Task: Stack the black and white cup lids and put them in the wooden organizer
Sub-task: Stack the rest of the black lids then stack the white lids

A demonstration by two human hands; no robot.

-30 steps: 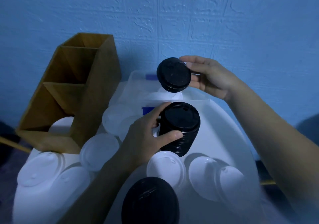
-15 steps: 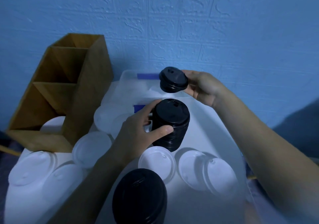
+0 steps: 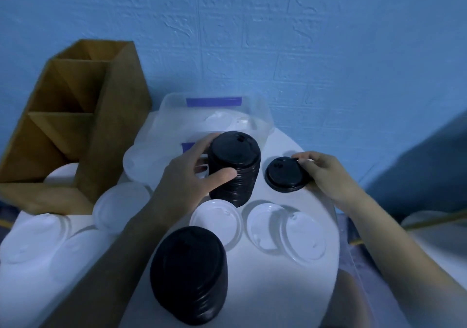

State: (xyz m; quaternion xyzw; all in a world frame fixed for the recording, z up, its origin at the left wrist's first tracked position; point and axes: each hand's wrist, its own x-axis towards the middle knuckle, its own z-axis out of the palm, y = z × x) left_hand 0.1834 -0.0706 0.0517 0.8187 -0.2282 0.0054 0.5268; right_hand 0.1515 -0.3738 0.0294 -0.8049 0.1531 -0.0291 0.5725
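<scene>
My left hand [image 3: 192,178] grips a tall stack of black lids [image 3: 235,168] standing on the white table [image 3: 278,289]. To its right, my right hand [image 3: 323,173] pinches the edge of a single black lid [image 3: 285,174] that lies on the table. A second stack of black lids [image 3: 189,274] stands near the front. Loose white lids lie around: one [image 3: 217,223] in front of the held stack, two overlapping [image 3: 285,231] to the right, others [image 3: 121,206] on the left. The wooden organizer [image 3: 75,125] stands at the left with a white lid [image 3: 62,176] in its lowest compartment.
A clear plastic container [image 3: 214,115] with purple tape sits at the back of the table against the blue wall. More white lids [image 3: 35,236] lie at the front left. The table's curved edge runs along the right side.
My right hand has come down from above the held stack and brought the single black lid to the table at the stack's right. My left hand keeps its grip on the stack.
</scene>
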